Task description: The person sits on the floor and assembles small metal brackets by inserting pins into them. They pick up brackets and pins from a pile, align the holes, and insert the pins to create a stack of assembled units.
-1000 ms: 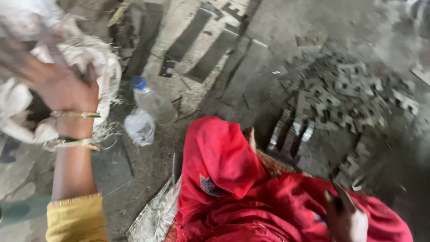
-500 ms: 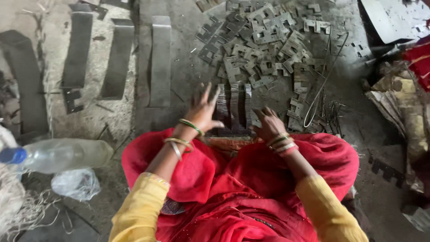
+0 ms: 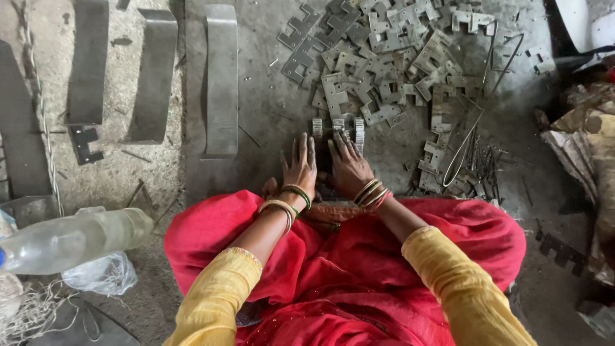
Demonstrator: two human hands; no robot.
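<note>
My left hand and my right hand lie flat side by side on the floor just past my knees, fingers stretched forward and holding nothing. Their fingertips reach three short upright stacks of notched metal plates. Beyond these spreads a loose pile of the same grey stamped plates. Both wrists wear bangles, the sleeves are yellow, and red cloth covers my lap.
Three long bent metal strips lie at the left. A clear plastic bottle and a crumpled plastic bag sit by my left knee. A wire loop and thin rods lie right of the pile; torn cardboard lines the right edge.
The view swung from the left side to straight ahead. My left hand came down from a white sack, and both hands settled flat together in front of the plate stacks.
</note>
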